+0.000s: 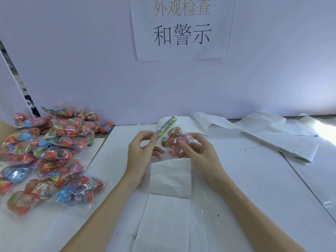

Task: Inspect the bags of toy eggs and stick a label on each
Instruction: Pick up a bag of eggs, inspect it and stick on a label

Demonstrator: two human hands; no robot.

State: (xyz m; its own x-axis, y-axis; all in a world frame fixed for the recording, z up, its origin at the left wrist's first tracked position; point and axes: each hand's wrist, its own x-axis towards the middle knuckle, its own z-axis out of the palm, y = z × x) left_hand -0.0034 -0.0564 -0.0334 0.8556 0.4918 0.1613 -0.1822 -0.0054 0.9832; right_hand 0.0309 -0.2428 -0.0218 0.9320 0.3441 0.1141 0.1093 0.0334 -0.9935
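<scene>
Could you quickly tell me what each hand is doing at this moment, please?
Left hand: pinching the printed header strip of the bag of toy eggs.
Right hand: fingers curled round the same bag's egg end.

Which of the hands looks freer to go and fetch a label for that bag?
Probably the left hand: it only pinches the bag's header strip, while the right hand cradles the eggs of the held bag and carries its weight.

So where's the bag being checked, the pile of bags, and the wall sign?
held bag of toy eggs [172,140], head view, on the eggs inside.
pile of bags [49,153], head view, pile's middle.
wall sign [181,28], head view, black characters.
</scene>
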